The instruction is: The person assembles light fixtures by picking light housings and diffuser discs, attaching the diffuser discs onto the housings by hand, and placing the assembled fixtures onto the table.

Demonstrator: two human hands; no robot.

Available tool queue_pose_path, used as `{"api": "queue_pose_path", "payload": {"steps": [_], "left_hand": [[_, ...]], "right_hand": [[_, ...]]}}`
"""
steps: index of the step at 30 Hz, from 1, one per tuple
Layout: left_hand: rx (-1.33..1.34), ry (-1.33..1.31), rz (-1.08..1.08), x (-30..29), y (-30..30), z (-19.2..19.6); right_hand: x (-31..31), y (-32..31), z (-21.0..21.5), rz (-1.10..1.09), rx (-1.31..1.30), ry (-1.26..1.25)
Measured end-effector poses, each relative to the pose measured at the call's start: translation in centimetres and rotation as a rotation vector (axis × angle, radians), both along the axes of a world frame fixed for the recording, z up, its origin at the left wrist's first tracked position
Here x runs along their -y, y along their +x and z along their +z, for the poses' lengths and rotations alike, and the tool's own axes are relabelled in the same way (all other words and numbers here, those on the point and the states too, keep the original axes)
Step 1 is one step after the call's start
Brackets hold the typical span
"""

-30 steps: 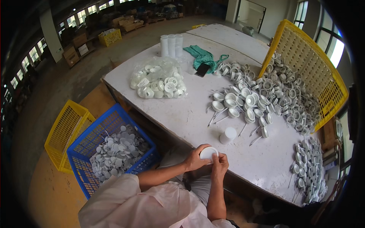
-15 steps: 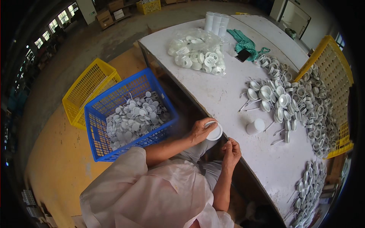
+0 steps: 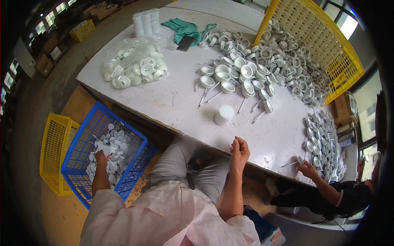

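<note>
My left hand (image 3: 101, 158) reaches down into the blue crate (image 3: 84, 192), among a heap of flat white discs (image 3: 117, 143). Its fingers are partly lost against the discs, so whether it grips one is unclear. Just over the near edge of the table, my right hand (image 3: 240, 152) has thumb and forefinger pinched together; anything between them is too small to make out. A white cylinder (image 3: 224, 115) stands on the table ahead of that hand. Beyond it lie several shallow white round cups with thin stems or leads (image 3: 247, 74).
A yellow crate (image 3: 51, 153) stands left of the blue one. On the table are a clear bag of white rings (image 3: 133, 67), white tubes (image 3: 146, 22), green cloth (image 3: 184, 30), a dark phone (image 3: 186, 43) and a tipped yellow crate (image 3: 349, 61). At right, another person's hand (image 3: 308, 169) touches white cups.
My left hand has moved from the table edge, where it held a white disc, into the blue crate. My right hand stays pinched near the edge. The view has swung right, revealing another person.
</note>
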State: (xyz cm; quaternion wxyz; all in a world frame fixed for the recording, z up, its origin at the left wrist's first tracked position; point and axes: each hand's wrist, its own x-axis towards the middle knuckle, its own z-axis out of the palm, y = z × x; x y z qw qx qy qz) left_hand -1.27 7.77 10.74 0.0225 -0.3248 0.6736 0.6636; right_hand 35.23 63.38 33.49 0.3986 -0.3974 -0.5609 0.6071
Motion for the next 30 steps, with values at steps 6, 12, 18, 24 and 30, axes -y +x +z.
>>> {"api": "queue_pose_path", "payload": {"steps": [6, 12, 18, 24, 30], "left_hand": [[0.023, -0.633, -0.934, 3.6, -0.5, -4.9], [-0.014, -0.313, -0.934, -12.5, 7.7, -2.7], [-0.347, -0.098, -1.320, -30.1, 15.6, 9.9], [-0.149, 0.440, -1.726, -39.0, 23.8, 20.3], [-0.040, 0.736, -1.742, -46.6, 28.2, 22.8]], "right_hand": [[-4.9, 7.5, -1.2, -0.483, 0.465, 0.485], [-11.2, 16.7, -0.1, -0.812, 1.129, 0.466], [-14.4, 18.3, -1.2, -0.591, 1.320, 0.381], [-8.0, 15.2, -3.0, -0.561, 0.832, 0.454], [3.0, 9.3, -1.4, -0.341, 0.243, 0.330]]}}
